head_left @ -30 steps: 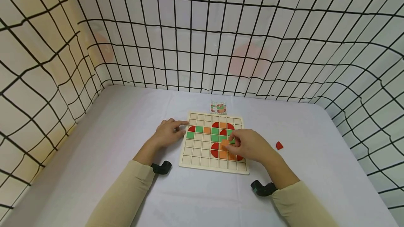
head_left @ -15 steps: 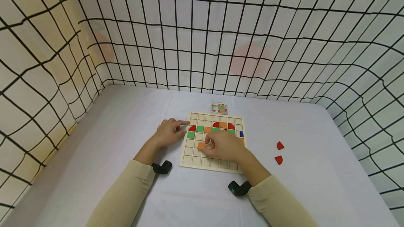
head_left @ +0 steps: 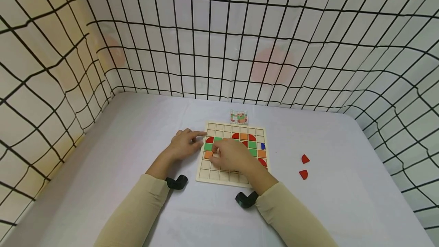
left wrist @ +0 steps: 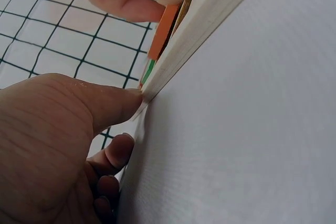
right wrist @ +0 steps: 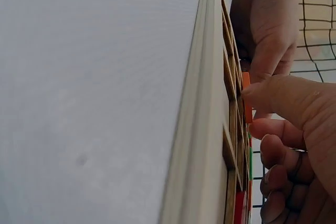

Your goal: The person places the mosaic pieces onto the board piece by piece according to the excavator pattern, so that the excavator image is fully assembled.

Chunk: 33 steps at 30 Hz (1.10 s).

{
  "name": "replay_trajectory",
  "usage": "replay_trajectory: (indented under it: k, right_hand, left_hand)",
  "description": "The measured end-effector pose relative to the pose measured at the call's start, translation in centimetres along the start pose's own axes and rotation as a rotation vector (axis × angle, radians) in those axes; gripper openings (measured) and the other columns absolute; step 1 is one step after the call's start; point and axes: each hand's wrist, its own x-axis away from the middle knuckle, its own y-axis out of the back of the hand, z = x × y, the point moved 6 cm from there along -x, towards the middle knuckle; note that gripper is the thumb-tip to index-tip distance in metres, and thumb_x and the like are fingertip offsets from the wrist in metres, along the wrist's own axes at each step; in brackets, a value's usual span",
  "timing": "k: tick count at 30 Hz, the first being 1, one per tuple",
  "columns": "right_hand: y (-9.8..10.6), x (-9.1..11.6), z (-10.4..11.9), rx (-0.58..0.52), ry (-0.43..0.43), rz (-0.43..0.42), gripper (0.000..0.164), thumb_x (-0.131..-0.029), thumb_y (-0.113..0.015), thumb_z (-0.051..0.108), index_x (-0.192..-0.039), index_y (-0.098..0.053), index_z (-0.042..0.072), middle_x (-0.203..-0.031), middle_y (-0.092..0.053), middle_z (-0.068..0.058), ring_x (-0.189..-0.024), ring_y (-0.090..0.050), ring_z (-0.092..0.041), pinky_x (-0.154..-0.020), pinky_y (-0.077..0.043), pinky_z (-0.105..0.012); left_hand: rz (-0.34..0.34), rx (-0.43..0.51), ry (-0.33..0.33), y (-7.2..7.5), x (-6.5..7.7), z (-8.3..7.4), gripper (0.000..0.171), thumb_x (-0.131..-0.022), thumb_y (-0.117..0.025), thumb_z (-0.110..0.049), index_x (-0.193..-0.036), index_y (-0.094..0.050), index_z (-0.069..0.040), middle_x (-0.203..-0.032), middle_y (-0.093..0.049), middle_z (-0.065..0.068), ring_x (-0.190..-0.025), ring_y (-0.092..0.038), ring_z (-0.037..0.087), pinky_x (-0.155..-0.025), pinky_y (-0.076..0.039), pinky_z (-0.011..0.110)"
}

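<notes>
My right hand reaches across a pale wooden grid board and pinches an orange square tile between thumb and fingers. The tile sits at the board's left side, just below a green square tile. In the right wrist view the orange tile stands slightly above the grid ridges. My left hand is beside the board's left edge, with its thumb touching that edge and its index finger stretched toward it. Red, green and orange tiles fill part of the grid; my right hand hides some.
Two red quarter-round pieces lie on the white cloth to the right of the board. Behind the board is a small pattern card. Black wire mesh surrounds the table's back and sides.
My right hand has carried the orange tile leftward across the board, from over the lower right tiles to the left column. The left hand has stayed at the edge.
</notes>
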Motion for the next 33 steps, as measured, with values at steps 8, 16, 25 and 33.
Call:
replay_trajectory:
  k: [8,16,25,33]
  right_hand:
    - [-0.1,-0.2,0.1,-0.016,0.008,0.003,0.016,-0.092,-0.069,0.035,-0.102,-0.071,0.023,-0.083,-0.067,0.009,-0.076,-0.058,-0.013,-0.069,-0.048,-0.03]
    - [-0.4,-0.2,0.2,-0.026,0.036,0.012,0.019,-0.093,-0.069,0.037,-0.106,-0.071,0.024,-0.091,-0.07,0.007,-0.081,-0.059,-0.012,-0.073,-0.05,-0.03]
    - [0.8,1.6,-2.4,-0.105,-0.086,0.003,0.028,-0.094,-0.071,0.039,-0.115,-0.07,0.021,-0.074,-0.06,0.006,-0.068,-0.055,-0.012,-0.063,-0.045,-0.03]
    - [2.8,4.8,-7.7,-0.082,-0.196,-0.036,0.031,-0.092,-0.072,0.038,-0.115,-0.071,0.018,-0.072,-0.057,0.002,-0.065,-0.052,-0.015,-0.058,-0.041,-0.03]
  left_hand:
    - [-0.001,0.01,-0.001,0.1,0.0,-0.2,0.042,-0.1,-0.062,-0.03,-0.142,-0.062,-0.027,-0.104,-0.06,0.005,-0.095,-0.047,0.024,-0.081,-0.035,0.037]
    - [0.005,0.01,0.0,0.0,0.1,-0.2,0.042,-0.1,-0.061,-0.03,-0.143,-0.062,-0.027,-0.105,-0.06,0.006,-0.095,-0.047,0.024,-0.081,-0.035,0.036]
    - [0.005,0.015,0.012,0.1,0.0,-0.4,0.042,-0.101,-0.061,-0.03,-0.143,-0.061,-0.027,-0.104,-0.06,0.006,-0.096,-0.046,0.024,-0.081,-0.035,0.036]
    - [0.004,0.005,0.013,-0.1,0.0,-0.3,0.043,-0.1,-0.062,-0.03,-0.143,-0.062,-0.027,-0.103,-0.06,0.005,-0.095,-0.046,0.023,-0.081,-0.034,0.036]
